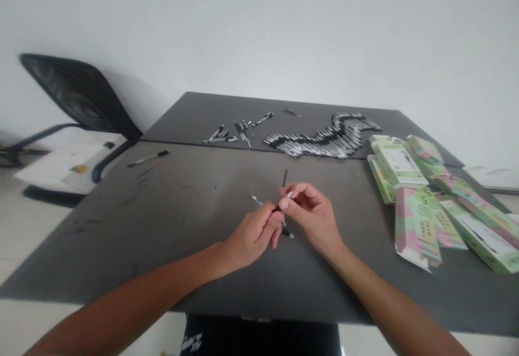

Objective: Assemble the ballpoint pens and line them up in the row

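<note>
My left hand (pixel 255 234) and my right hand (pixel 312 213) meet above the middle of the dark grey table (pixel 162 226). Both are closed in a pinch on one slim black and silver pen (pixel 286 200), each gripping an end. A second pen (pixel 257 200) lies on the table just behind my left hand, and a thin dark refill (pixel 285 176) lies beyond my right hand. A dark tip shows below my fingers.
A long heap of black and silver pens (pixel 324 139) lies at the back, with loose pen parts (pixel 235 133) to its left. Green and pink cardboard boxes (pixel 421 205) are stacked at the right. A single pen (pixel 148 158) lies far left. A black chair (pixel 77 96) stands left of the table.
</note>
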Tool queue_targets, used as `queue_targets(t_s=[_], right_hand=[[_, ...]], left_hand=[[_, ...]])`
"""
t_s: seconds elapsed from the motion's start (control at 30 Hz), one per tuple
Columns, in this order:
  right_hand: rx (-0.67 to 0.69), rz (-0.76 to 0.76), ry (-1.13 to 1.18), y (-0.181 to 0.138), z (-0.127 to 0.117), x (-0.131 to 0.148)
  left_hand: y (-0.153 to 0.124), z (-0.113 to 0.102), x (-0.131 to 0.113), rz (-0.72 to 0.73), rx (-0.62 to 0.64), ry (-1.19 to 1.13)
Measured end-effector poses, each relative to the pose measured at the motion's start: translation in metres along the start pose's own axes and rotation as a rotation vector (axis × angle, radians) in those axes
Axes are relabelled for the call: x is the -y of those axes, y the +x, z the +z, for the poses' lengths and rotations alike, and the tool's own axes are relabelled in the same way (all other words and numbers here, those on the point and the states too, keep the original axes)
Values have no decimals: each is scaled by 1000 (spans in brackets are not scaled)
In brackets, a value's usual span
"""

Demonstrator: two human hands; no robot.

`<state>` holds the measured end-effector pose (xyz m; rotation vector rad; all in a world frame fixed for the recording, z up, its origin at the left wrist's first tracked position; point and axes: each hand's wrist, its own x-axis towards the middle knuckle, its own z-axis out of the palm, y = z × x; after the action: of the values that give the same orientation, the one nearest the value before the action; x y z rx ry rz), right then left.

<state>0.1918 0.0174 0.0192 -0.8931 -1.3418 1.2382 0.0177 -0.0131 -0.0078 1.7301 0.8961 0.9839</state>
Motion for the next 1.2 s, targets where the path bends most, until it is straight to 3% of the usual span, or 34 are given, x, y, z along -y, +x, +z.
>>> queue_targets(t_s=[0.2,0.4,0.6,0.87,1.07,1.2], right_hand=[[155,112,63,-4,0,4],[12,41,66,-4,7,0],[256,254,245,-13,7,2],[-28,85,140,-3,5,0],[151,109,149,-9,4,2],[115,96,83,-9,6,8]], left_hand=[[-1,3,0,-26,-6,-65],[-2,7,-1,-7,20,-81],[-3,9,-2,-23,-18,-168],[-7,11,4,-19,-20,-175],[-5,10,1,-17,-26,-167],[-6,11,1,-8,-26,-168]])
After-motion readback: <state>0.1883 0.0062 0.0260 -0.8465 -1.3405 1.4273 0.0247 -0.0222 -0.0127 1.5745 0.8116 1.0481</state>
